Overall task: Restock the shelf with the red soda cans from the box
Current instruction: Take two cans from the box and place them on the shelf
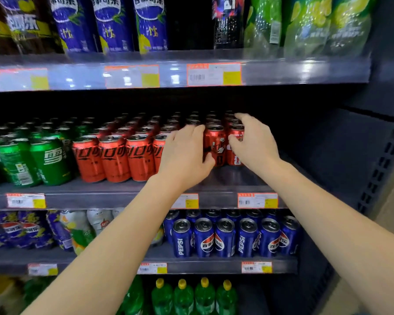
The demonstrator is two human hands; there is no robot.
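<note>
In the head view, two upright red cans (215, 145) stand on the middle shelf (100, 197), at the right end of the red row and a little behind its front line, directly between the hands. The left hand (184, 155) lays fairly straight fingers against the left one's side. The right hand (254, 142) curls over the end can (236, 155), thumb on its face. Both hands are equally near, so squaring the pair up looks like the next move.

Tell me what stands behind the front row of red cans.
More red cans in rows, only tops showing, fading into dark. The left hand covers some; the back wall is hidden.
</note>
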